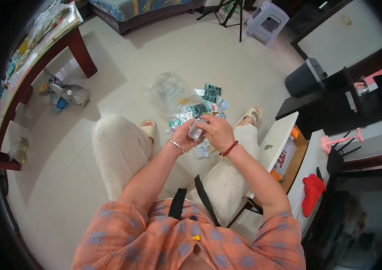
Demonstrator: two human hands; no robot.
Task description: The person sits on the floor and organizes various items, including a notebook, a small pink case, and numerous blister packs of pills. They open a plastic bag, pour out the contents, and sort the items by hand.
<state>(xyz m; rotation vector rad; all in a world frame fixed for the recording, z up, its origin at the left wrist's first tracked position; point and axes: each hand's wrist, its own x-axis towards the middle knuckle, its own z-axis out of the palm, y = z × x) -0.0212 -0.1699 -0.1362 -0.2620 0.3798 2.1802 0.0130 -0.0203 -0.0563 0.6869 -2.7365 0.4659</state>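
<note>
Both my hands meet between my knees around a small clear and silvery packet [196,130], which looks like a blister pack. My left hand [184,136], with a silver bracelet at the wrist, holds it from the left. The fingers of my right hand [217,132], with a red bead bracelet at its wrist, grip its right side. Below and beyond them, a pile of blister packs and sachets lies on the floor, among them dark green foil packs [212,91]. A translucent plastic bag [172,92] lies against the pile's left side. More blister packs [202,151] lie just under my hands.
At my right, a drawer [280,141] stands pulled out beside a white cabinet top with a red cloth item [312,193] on it. A grey bin [304,79] and plastic stool [267,22] stand further off. Plastic bags [72,94] lie by the table [81,52] at left.
</note>
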